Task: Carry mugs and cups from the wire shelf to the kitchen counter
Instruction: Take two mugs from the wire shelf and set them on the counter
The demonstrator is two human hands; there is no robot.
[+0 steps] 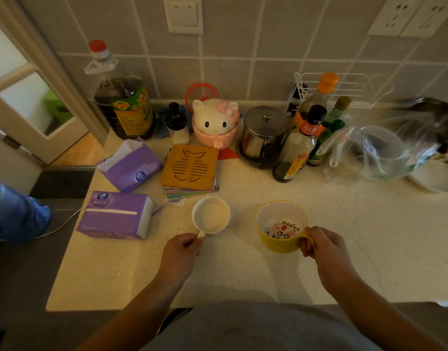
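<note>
My left hand [183, 247] is closed on the handle of the white cup [211, 215] and my right hand [324, 245] is wrapped through the handle of the yellow mug [281, 225]; I cannot tell whether either sits on the counter [344, 249] or hangs just above it. Left of the white cup lies a purple tissue pack [116, 215], with a second one [131, 164] farther back. Just beyond the cup I see a wooden fish trivet [190, 165] on a stack of cards. Bottles, a steel pot [264, 133] and a cat-shaped container [215, 122] crowd the far wall
</note>
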